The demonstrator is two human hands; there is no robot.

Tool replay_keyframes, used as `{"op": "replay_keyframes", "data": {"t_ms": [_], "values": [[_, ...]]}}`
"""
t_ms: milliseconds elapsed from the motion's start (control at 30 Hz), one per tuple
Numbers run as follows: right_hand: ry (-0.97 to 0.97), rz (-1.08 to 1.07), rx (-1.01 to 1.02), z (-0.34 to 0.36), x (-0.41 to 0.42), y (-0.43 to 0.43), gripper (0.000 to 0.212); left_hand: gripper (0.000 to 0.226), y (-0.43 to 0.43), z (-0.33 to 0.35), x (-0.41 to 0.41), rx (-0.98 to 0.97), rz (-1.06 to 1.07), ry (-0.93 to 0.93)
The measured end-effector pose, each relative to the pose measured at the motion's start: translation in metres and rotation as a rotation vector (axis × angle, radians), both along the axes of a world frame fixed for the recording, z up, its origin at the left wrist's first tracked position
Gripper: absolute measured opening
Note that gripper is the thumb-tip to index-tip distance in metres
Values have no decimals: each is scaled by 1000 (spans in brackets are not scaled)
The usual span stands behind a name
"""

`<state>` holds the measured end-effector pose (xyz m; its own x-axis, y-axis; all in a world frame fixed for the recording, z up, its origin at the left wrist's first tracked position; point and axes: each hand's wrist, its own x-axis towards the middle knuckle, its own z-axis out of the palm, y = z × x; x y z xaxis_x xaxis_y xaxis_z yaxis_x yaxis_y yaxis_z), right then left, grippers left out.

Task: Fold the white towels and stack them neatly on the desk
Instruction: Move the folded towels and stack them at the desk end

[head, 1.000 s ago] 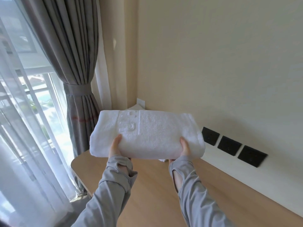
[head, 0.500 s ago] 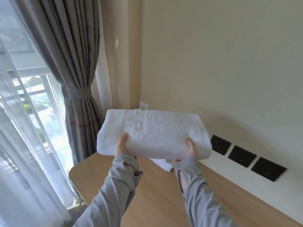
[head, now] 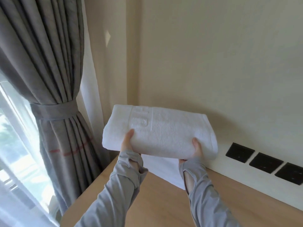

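A thick folded white towel (head: 164, 133) with an embossed band is held in the air above the far corner of the wooden desk (head: 160, 203). My left hand (head: 127, 142) grips its near left edge, thumb on top and fingers underneath. Gripping the near right edge the same way is my right hand (head: 196, 149). Directly beneath the held towel, another white towel (head: 162, 171) lies flat on the desk against the wall; most of it is hidden.
A grey curtain (head: 54, 89) tied with a band hangs left of the desk beside a bright window (head: 14, 145). Three black wall sockets (head: 264, 163) sit low on the cream wall to the right. The desk's left edge runs diagonally near the curtain.
Both hands have carried the folded towel forward and lower, toward the desk corner. More of the towel lying on the desk shows beneath it now.
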<state>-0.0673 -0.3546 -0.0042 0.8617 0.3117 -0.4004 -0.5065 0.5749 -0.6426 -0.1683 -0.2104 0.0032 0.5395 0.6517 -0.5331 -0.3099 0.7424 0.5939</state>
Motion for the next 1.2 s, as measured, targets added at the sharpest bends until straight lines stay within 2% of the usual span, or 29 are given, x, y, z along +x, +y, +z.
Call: {"op": "replay_keyframes", "data": {"t_ms": [133,200,267,333,500,700,833,900,1033,1100,1200], "values": [[44,-142,8,-4,3,44,30,27,52,-3,20,-8,-112,-42],[83,-258,55,-5,3,58,22,34,67,-4,31,9,-166,-26],[107,-341,72,-6,6,66,20,51,78,-5,44,-15,-193,-7],[121,-409,94,-10,13,70,20,53,85,-6,60,-23,-221,-17],[72,-515,103,-28,34,70,24,28,91,-18,96,-66,-279,-2],[150,-598,83,-52,59,79,40,31,104,-41,124,-47,-299,37],[212,-616,75,-71,64,87,32,32,110,-66,130,-61,-304,79],[238,-613,37,-82,62,87,34,33,108,-79,128,-75,-306,106],[255,-651,-33,-89,58,86,34,48,108,-92,128,-73,-279,154],[259,-622,-48,-86,57,85,41,57,109,-92,128,-57,-273,167],[296,-624,-156,-83,59,75,77,63,113,-88,125,-3,-281,171]]}}
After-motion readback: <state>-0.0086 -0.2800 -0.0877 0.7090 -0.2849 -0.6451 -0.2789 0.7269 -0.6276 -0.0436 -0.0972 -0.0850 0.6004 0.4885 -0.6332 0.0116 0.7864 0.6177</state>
